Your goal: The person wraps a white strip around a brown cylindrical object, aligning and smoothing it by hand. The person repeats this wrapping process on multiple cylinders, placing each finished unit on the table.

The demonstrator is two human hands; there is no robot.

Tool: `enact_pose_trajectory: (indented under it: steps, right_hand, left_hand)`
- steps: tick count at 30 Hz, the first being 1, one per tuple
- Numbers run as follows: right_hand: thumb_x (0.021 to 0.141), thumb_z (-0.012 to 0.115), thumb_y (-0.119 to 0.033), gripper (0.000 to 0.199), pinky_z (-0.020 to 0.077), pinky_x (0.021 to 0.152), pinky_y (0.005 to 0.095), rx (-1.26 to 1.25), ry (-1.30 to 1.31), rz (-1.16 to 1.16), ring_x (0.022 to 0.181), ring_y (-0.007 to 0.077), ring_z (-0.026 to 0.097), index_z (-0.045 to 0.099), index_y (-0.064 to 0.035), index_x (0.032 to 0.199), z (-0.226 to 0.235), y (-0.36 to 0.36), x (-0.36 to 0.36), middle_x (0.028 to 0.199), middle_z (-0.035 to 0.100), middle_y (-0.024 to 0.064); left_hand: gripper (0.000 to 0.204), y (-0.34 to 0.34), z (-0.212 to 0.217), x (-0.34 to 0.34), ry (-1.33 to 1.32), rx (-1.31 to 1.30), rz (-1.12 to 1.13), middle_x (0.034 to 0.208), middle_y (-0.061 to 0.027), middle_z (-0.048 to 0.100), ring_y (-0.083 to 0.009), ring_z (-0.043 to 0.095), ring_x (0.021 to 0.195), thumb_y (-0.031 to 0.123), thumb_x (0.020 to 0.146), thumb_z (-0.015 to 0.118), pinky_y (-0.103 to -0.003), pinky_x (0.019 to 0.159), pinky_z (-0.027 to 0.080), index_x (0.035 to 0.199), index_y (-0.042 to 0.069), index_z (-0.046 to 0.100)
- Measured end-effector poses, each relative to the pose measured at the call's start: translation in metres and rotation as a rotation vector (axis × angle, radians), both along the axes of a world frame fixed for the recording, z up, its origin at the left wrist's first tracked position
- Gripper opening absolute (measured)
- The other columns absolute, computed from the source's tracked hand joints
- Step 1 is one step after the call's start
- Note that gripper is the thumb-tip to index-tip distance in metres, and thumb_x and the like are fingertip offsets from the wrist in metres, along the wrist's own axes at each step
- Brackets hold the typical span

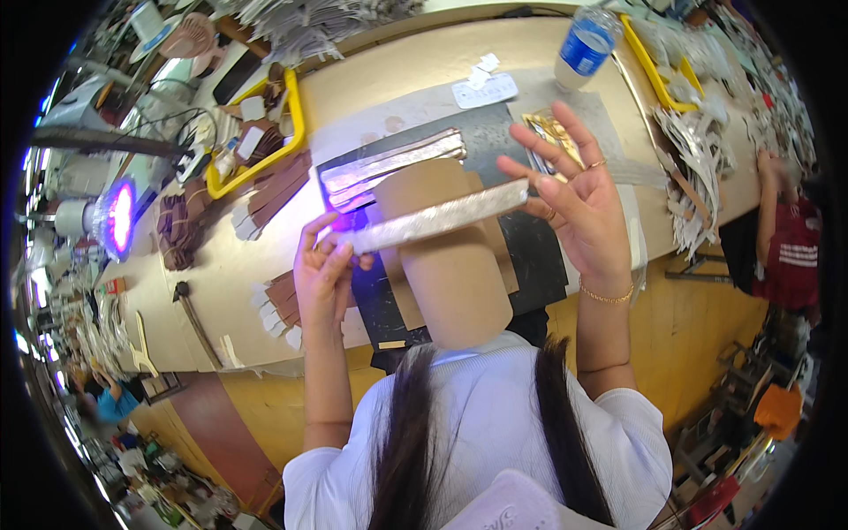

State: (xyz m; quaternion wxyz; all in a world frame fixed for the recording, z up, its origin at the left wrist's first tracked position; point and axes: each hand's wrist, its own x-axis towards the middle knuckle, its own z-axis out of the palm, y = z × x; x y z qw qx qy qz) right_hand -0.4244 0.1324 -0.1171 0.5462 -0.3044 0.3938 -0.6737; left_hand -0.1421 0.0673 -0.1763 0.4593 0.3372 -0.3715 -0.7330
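A long silvery strip [442, 219] with a crinkled metallic surface is stretched between my hands, slanting up to the right. My left hand [322, 269] pinches its left end with thumb and fingers. At the other end, my right hand [585, 199] grips the tip between thumb and forefinger, its remaining fingers spread. Below the strip is a curved tan sheet [459, 291], partly covered by it. Several similar silvery strips [397, 163] lie side by side on the black mat [541, 252]. A gold-coloured packet [552, 132] lies near my right fingertips.
A lit lamp [119, 216] and a yellow basket [296, 115] stand left, near brown strips [278, 194]. A black-headed tool [196, 318] lies nearer. At the back right are a water bottle [585, 53] and a yellow tray [649, 66]. Another person [786, 247] sits far right.
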Motion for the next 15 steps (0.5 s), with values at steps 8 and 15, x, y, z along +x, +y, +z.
enact_pose_trajectory:
  steps: [8, 15]
  right_hand:
    - [0.078, 0.063, 0.006, 0.064, 0.0497, 0.088, 0.03, 0.031, 0.315, -0.007, 0.107, 0.0265, 0.058, 0.032, -0.0022, 0.134, -0.044, -0.092, -0.002, 0.128, 0.043, 0.021]
    - [0.08, 0.066, -0.008, 0.046, 0.0468, 0.089, 0.0346, 0.073, 0.889, -0.097, 0.116, 0.0263, 0.049, 0.05, -0.0078, 0.123, -0.1, -0.088, -0.006, 0.131, 0.043, 0.0166]
  left_hand:
    - [0.024, -0.079, 0.0, 0.0, -0.169, -0.029, 0.085, 0.084, -0.012, 0.063, -0.0163, 0.064, 0.072, 0.006, 0.082, 0.065, -0.025, 0.065, 0.053, 0.101, -0.005, 0.056]
    - [0.031, -0.091, -0.035, 0.039, -0.608, -0.047, 0.08, 0.08, -0.0056, 0.064, -0.0104, 0.06, 0.06, 0.018, 0.081, 0.069, -0.02, 0.053, 0.047, 0.104, -0.002, 0.061]
